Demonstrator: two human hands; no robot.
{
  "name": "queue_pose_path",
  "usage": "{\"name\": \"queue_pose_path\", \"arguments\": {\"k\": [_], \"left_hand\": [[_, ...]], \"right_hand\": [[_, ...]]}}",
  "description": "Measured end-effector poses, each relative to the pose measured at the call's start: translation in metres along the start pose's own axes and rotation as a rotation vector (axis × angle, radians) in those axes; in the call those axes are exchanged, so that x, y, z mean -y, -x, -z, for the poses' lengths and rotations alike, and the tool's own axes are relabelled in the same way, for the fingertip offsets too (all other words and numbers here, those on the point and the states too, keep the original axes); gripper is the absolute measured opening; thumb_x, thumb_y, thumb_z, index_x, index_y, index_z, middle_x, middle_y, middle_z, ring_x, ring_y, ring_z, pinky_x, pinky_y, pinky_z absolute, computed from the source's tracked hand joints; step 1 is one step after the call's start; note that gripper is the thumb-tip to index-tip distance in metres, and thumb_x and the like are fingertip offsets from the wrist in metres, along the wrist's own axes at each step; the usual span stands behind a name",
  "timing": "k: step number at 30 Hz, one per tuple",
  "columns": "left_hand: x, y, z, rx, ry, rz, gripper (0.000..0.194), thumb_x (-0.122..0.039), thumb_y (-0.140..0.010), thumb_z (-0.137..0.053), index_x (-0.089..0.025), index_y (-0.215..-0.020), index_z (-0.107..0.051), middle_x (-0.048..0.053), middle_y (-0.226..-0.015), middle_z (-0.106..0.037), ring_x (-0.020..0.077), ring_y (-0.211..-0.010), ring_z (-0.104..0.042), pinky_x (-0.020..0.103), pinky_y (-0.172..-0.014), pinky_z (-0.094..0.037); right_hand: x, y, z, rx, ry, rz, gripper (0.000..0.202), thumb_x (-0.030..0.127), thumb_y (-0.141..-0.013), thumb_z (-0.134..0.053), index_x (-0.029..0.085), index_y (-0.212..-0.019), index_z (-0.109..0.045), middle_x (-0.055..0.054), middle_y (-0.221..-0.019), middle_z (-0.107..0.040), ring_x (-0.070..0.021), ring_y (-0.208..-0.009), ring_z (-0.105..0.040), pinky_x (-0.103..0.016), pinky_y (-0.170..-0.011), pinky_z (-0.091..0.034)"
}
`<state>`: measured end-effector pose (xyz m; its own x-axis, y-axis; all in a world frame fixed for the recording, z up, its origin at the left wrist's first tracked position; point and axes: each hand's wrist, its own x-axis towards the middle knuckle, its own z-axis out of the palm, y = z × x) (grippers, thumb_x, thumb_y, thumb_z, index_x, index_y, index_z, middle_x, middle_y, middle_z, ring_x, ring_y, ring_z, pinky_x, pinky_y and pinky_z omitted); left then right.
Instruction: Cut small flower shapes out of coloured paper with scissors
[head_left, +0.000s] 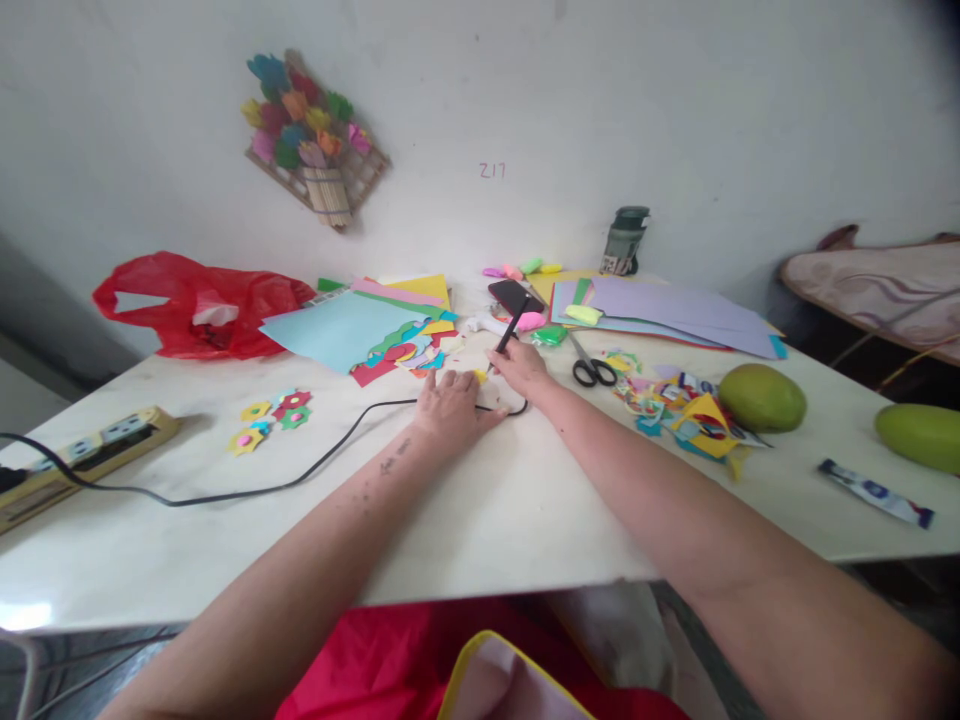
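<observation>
In the middle of the white table, my right hand (521, 367) is closed around a slim black pen (513, 325), its tip pointing down. Just under the tip lies a small yellow piece (481, 376), partly hidden by my hands. My left hand (450, 405) rests palm down beside it with the fingers stretched out and the thumb towards my right hand. A black cord (337, 462) passes beneath my left hand. Scissors with black handles (594, 373) lie to the right of my right hand. Several paper flowers (291, 405) sit to the left.
Coloured paper sheets (337, 325) and scraps lie behind my left hand; more sheets (667, 305) are back right. A red plastic bag (202, 310), power strip (97, 455), phone (516, 297), bottle (625, 240), green fruit (762, 397) and tube (876, 493) surround the work area.
</observation>
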<state>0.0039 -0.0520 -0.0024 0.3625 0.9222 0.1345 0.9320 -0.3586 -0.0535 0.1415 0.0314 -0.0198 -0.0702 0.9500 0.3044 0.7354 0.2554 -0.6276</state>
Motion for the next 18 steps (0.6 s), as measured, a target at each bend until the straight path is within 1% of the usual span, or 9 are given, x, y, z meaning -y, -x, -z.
{"name": "queue_pose_path", "arguments": {"k": [8, 13, 18], "left_hand": [[-0.0001, 0.0007, 0.0021, 0.004, -0.011, -0.01, 0.064, -0.061, -0.086, -0.028, -0.017, -0.127, -0.05, 0.01, -0.13, -0.052, 0.0294, -0.123, -0.04, 0.049, -0.11, -0.018], [-0.0005, 0.0007, 0.0023, 0.014, -0.014, -0.005, 0.064, -0.062, -0.086, -0.028, -0.019, -0.128, -0.049, 0.01, -0.131, -0.052, 0.0289, -0.124, -0.04, 0.048, -0.109, -0.018], [0.0, -0.0003, 0.0011, 0.01, -0.012, -0.008, 0.066, -0.063, -0.086, -0.028, -0.016, -0.129, -0.048, 0.011, -0.13, -0.052, 0.0293, -0.123, -0.041, 0.049, -0.109, -0.019]], "right_hand": [[0.0038, 0.0021, 0.0021, 0.027, 0.029, -0.005, 0.024, 0.036, -0.085, -0.051, 0.018, -0.095, -0.064, -0.005, -0.082, -0.071, -0.019, -0.078, -0.065, -0.026, -0.067, -0.045], [0.0048, 0.0026, 0.0023, 0.033, 0.034, 0.0, 0.023, 0.035, -0.086, -0.051, 0.018, -0.094, -0.064, -0.006, -0.083, -0.071, -0.0185, -0.079, -0.065, -0.025, -0.067, -0.044], [0.0035, 0.0018, 0.0012, 0.039, 0.042, 0.011, 0.024, 0.036, -0.086, -0.05, 0.018, -0.095, -0.064, -0.005, -0.082, -0.071, -0.0188, -0.082, -0.065, -0.025, -0.069, -0.045]]}}
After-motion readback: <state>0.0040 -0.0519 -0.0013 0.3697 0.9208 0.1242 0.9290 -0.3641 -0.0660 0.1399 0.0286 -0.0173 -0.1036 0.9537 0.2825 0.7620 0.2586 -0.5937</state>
